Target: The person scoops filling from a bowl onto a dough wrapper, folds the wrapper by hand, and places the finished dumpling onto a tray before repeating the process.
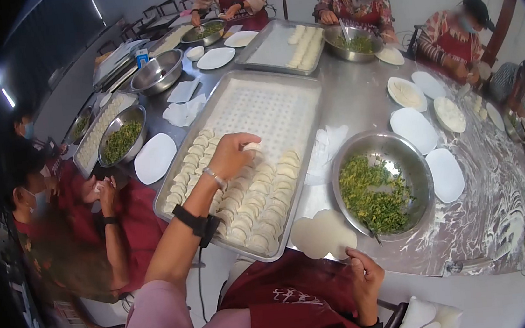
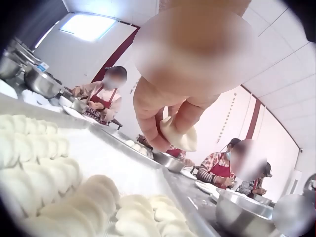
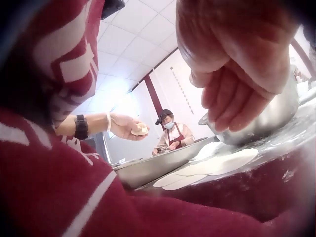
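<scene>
My left hand [image 1: 230,160] pinches a folded dumpling [image 2: 178,137] between thumb and fingers, above the big metal tray [image 1: 317,104]. Below and nearer to me, the tray carries rows of pale crescent dumplings [image 1: 252,213]; its far part shows a dotted, floured surface. At the table's front edge my right hand [image 1: 367,278] has loosely bent fingers, with the fingertips close to a few flat round wrappers [image 1: 321,234]. In the right wrist view nothing shows in that hand [image 3: 242,84], and the wrappers [image 3: 217,165] overlap on the table below it.
A steel bowl of chopped green filling [image 1: 374,194] stands right of the tray, with white plates [image 1: 446,173] beyond it. Flour streaks the table [image 1: 486,217] at right. Another dumpling tray [image 1: 263,48] lies at the back. Several people in red aprons work around the table.
</scene>
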`<state>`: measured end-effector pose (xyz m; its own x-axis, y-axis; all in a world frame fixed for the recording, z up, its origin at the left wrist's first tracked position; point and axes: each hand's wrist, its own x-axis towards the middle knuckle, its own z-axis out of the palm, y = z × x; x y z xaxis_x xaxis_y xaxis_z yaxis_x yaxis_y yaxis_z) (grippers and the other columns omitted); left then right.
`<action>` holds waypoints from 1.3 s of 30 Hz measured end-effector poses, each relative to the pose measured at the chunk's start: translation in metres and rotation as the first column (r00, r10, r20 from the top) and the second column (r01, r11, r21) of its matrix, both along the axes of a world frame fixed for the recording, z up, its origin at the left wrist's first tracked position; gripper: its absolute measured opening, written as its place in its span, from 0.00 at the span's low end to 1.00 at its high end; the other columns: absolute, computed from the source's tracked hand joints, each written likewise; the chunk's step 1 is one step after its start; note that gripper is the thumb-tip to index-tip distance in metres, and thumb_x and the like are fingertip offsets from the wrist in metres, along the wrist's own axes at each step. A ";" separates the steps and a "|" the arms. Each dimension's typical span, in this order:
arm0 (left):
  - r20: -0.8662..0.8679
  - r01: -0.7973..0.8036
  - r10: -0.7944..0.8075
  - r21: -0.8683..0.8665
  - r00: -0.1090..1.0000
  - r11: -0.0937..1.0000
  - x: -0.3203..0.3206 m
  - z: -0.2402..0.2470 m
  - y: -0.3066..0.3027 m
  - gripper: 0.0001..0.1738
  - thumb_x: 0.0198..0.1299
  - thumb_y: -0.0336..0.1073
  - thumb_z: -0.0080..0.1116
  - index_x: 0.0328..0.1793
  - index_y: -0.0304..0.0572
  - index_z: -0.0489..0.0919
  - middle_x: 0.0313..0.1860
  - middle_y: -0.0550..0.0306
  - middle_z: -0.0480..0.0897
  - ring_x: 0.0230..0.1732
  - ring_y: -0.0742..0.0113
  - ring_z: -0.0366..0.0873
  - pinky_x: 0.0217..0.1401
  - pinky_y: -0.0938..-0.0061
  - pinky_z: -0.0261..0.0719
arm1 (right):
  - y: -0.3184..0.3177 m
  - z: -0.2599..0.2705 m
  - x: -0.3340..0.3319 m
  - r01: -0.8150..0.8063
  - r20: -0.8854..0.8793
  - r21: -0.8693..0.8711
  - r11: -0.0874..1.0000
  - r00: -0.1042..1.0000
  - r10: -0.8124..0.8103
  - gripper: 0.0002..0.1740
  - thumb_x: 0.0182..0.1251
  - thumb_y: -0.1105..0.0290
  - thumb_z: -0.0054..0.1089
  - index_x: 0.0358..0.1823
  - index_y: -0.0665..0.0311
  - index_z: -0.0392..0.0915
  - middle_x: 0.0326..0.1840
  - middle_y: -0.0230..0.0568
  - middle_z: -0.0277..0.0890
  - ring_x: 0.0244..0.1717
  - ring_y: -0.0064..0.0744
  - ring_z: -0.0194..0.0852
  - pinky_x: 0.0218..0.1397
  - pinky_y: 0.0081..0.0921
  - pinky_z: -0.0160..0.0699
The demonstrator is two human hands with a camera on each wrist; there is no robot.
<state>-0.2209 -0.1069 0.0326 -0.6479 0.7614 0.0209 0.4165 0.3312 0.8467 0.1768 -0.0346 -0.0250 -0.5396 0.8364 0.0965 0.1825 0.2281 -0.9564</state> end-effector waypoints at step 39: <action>-0.487 0.140 -0.295 -0.329 0.822 0.934 -0.037 -0.105 0.061 0.21 0.47 0.17 0.57 0.47 0.39 0.86 0.45 0.47 0.86 0.46 0.52 0.84 0.52 0.69 0.81 | 0.019 0.002 0.011 0.098 0.044 0.012 0.995 0.994 -0.099 0.12 0.70 0.76 0.55 0.49 0.71 0.83 0.43 0.50 0.86 0.42 0.36 0.84 0.50 0.29 0.80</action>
<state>-0.2578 -0.0458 -0.0724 -0.4143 0.9064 0.0822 0.8562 0.3575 0.3729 0.1873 -0.0155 -0.0227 -0.4585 0.8848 0.0830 0.2470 0.2166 -0.9445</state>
